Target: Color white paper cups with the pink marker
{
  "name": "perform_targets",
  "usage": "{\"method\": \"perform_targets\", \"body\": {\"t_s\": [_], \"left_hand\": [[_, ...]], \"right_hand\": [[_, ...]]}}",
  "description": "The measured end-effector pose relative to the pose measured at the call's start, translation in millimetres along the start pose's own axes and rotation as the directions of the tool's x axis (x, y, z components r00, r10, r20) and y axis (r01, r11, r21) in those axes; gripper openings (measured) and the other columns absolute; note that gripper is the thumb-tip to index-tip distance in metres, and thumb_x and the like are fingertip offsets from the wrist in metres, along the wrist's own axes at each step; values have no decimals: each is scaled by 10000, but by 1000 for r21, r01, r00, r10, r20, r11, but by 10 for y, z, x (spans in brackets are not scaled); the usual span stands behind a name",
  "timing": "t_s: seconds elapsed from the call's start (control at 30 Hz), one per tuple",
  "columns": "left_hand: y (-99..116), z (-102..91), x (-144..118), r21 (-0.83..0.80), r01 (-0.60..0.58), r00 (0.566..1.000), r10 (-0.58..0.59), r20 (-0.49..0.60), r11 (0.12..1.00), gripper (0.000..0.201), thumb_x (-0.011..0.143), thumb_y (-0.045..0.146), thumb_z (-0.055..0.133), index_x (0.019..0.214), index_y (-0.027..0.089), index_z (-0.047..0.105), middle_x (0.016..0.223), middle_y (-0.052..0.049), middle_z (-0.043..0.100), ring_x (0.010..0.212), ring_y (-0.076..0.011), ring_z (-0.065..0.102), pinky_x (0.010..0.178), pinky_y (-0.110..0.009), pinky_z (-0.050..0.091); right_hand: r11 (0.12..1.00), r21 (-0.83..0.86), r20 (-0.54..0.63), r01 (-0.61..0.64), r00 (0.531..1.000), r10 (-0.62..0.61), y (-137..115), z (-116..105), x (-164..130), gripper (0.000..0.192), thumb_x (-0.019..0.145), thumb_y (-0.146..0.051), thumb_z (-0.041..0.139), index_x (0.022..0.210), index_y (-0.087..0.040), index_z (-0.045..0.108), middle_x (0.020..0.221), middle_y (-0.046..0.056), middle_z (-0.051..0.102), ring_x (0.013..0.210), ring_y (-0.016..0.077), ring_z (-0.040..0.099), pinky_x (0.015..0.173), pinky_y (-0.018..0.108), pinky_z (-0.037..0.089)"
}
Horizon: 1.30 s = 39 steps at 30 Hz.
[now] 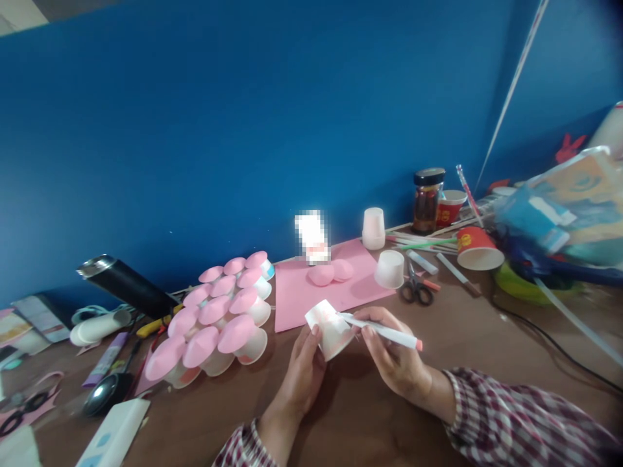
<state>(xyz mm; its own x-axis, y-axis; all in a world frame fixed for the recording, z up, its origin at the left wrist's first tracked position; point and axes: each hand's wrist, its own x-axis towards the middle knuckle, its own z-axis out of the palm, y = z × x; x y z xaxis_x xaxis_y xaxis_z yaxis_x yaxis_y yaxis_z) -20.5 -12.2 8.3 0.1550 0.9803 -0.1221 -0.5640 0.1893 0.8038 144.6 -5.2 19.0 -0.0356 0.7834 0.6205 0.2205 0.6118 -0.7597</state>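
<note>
Item: small paper cup (331, 327), white with pink marks, tipped on its side above the table (350, 402), mouth facing down and toward the person.

Left hand (304, 370): its grip is closing on the paper cup from the left and below, fingers curling around the wall.

Right hand (389, 353): its grip is pinching a white pen (382, 329) with a pink end. The pen's long axis is running from lower right up to the left, its tip meeting the cup's upper side. So the cup is lying just left of the right hand, touching the pen, and the left hand is the nearer one, carrying it.

Nearby: a cluster of pink-topped cups (219, 318) to the left; a pink sheet (316, 285) just beyond the hands; scissors (415, 288) and upturned white cups (389, 269) further right; a jar (427, 201) by the blue wall (243, 130).
</note>
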Motion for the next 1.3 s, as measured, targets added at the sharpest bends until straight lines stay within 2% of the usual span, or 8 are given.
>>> {"method": "perform_targets", "body": {"t_s": [0.3,0.43,0.6,0.83,1.3], "left_hand": [[-7,-39,27,-101,18,997,-25,-70,995,401,883,401,562,1159,121,645,1135,-121,687,1126,-299,580,1020,-453,396],[-15,-53,18,-120,1,996,-12,-90,993,362,891,416,546,1044,118,685,1062,-111,702,998,-259,617,934,-415,451],[-13,-33,8,-100,-10,995,0,-98,995,279,874,377,581,921,126,695,890,-71,701,837,-198,613,817,-329,474],[-26,-39,7,-65,7,996,-13,-89,998,281,863,394,598,928,134,683,908,-64,688,869,-197,596,888,-341,441],[-52,-74,31,-50,-17,996,12,-86,999,241,862,383,603,903,154,667,891,-37,656,853,-175,571,851,-321,437]], "right_hand": [[993,100,74,-61,996,54,37,21,-34,147,967,-243,457,1076,-215,550,881,50,662,776,176,660,707,278,546],[998,62,81,-5,997,0,6,19,-26,137,947,-208,469,1048,-205,562,868,47,657,742,159,643,687,257,539],[998,-3,144,57,988,-56,-57,-6,-2,146,916,-173,494,1017,-193,598,870,51,677,756,163,667,699,255,542],[999,-27,131,35,991,-31,-57,1,-8,133,929,-222,498,970,-189,620,835,53,688,721,168,666,673,258,543],[998,-61,158,27,987,-18,-54,-14,9,138,923,-220,500,951,-181,630,820,62,692,710,168,664,665,260,537]]}}
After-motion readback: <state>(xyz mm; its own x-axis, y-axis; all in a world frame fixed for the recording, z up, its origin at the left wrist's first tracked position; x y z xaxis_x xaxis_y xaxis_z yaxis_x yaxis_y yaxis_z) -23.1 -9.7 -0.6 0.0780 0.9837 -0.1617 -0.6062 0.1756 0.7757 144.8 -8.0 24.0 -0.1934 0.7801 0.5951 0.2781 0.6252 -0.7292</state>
